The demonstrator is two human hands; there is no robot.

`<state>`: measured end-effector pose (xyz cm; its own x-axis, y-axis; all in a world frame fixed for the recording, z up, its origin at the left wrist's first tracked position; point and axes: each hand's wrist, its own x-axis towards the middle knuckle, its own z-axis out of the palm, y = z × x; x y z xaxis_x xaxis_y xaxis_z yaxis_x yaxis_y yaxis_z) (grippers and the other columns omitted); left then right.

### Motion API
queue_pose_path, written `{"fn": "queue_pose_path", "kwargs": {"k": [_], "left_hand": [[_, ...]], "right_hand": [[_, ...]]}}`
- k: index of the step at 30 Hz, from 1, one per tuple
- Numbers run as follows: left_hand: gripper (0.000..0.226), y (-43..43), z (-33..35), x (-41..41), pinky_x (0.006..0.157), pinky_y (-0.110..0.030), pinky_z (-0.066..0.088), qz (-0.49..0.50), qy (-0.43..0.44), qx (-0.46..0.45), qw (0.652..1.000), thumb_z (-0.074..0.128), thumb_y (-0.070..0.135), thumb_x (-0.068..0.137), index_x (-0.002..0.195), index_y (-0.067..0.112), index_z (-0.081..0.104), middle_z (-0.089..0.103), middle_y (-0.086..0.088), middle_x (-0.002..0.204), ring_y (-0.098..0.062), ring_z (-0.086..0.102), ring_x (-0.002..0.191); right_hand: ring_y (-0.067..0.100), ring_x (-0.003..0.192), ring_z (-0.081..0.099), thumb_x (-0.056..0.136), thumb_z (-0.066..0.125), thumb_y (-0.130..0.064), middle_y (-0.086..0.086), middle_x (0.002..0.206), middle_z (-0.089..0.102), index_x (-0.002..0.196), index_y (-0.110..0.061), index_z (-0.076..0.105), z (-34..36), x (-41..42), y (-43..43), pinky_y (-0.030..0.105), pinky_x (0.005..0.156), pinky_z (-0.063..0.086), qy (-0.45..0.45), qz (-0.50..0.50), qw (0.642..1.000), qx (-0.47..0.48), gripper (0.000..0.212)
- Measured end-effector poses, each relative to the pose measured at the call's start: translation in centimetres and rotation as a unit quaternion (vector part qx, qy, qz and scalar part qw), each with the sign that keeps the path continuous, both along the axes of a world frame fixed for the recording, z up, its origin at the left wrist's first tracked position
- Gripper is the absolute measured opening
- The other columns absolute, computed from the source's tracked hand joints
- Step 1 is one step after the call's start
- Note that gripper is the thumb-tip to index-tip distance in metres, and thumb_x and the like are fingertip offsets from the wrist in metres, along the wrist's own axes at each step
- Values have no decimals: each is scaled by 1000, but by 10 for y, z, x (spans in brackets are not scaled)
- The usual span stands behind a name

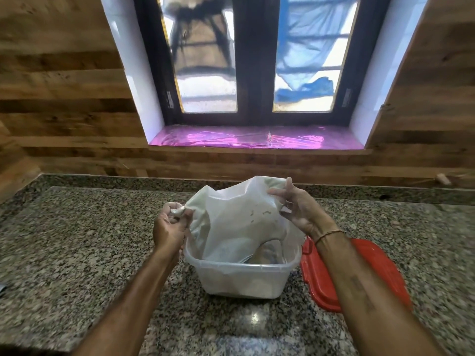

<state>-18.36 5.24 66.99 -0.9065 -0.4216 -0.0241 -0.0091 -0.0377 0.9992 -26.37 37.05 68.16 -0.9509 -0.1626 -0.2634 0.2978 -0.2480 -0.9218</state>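
A red plastic lid [359, 276] lies on a speckled granite countertop [77, 240], below a dark-framed window [253, 60] with a shiny pink-covered sill [231, 140], set in a wood-panelled wall [64, 86].

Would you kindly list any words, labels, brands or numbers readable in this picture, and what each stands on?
No readable text anywhere.
Plastic bag, clear container, red lid: no print shows.
Pale tag on the window frame: too blurred to read.

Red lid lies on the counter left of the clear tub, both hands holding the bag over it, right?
No: head view shows the red lid right of the clear tub on the counter. Left hand and right hand hold the bag over it.
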Motion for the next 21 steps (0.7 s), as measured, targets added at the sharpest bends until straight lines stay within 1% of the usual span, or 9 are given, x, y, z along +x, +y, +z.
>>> {"fn": "queue_pose_path", "kwargs": {"k": [2, 4, 7, 10, 12, 15, 17, 19, 21], "left_hand": [[17, -5, -3, 1, 58, -47, 64, -19, 13, -32, 999, 76, 16, 92, 95, 26, 62, 79, -15, 95, -23, 75, 74], [20, -10, -6, 3, 62, -53, 64, -39, 20, -47, 998, 75, 14, 93, 93, 28, 62, 80, -10, 90, -19, 75, 71], [20, -16, -5, 6, 63, -48, 65, -67, 34, -65, 995, 79, 17, 89, 94, 25, 61, 78, -6, 87, -22, 75, 75], [34, -18, 3, 9, 67, -49, 65, -86, 34, -77, 993, 84, 33, 80, 97, 18, 59, 77, -7, 89, -26, 77, 82], [40, -17, 9, 10, 66, -49, 65, -91, 37, -82, 992, 86, 38, 80, 97, 14, 59, 78, -7, 89, -27, 79, 83], [37, -17, 15, 11, 57, -41, 62, -82, 45, -104, 990, 86, 38, 82, 93, 16, 60, 74, -4, 82, -21, 77, 75], [33, -17, 17, 12, 57, -43, 62, -86, 49, -119, 988, 86, 36, 82, 93, 18, 60, 72, -5, 83, -22, 75, 75], [30, -19, 18, 11, 57, -43, 63, -81, 47, -130, 987, 86, 33, 83, 92, 21, 61, 73, -7, 86, -23, 76, 76], [27, -20, 19, 10, 54, -39, 62, -63, 50, -147, 986, 87, 30, 83, 91, 22, 62, 75, -7, 86, -20, 77, 74]], "right_hand": [[12, 92, 71, 93, 60, -63, 0, 107, 80, 98, -7, 84, 1, -3, 8, 24, 79, 57, 16, -3, 1000, 19, 61], [12, 95, 74, 83, 71, -60, 4, 109, 80, 95, -7, 84, 3, -4, 14, 21, 75, 58, 46, -10, 998, 37, 55], [16, 78, 73, 67, 87, -56, 8, 96, 81, 93, -10, 84, 7, -1, 18, 25, 66, 58, 84, -18, 995, 56, 53], [16, 60, 62, 67, 93, -42, 7, 78, 74, 76, -13, 75, 8, 1, 17, 27, 52, 50, 110, -77, 988, 80, 36], [17, 64, 65, 70, 93, -32, 9, 81, 69, 77, -19, 62, 11, 3, 17, 29, 51, 50, 118, -116, 983, 80, 35], [16, 83, 77, 80, 88, -25, 7, 107, 75, 119, -19, 55, 19, 10, 22, 30, 59, 60, 129, -77, 987, 62, 52], [23, 92, 76, 86, 82, -20, 7, 110, 74, 132, -19, 58, 21, 15, 26, 31, 64, 61, 153, -37, 982, 103, 52], [30, 91, 69, 87, 80, -11, 11, 100, 73, 117, -8, 68, 23, 16, 28, 30, 61, 61, 174, -31, 977, 121, 33], [29, 86, 64, 87, 78, -4, 15, 92, 69, 102, -2, 69, 23, 14, 30, 33, 64, 59, 201, -41, 970, 128, 18]]}}
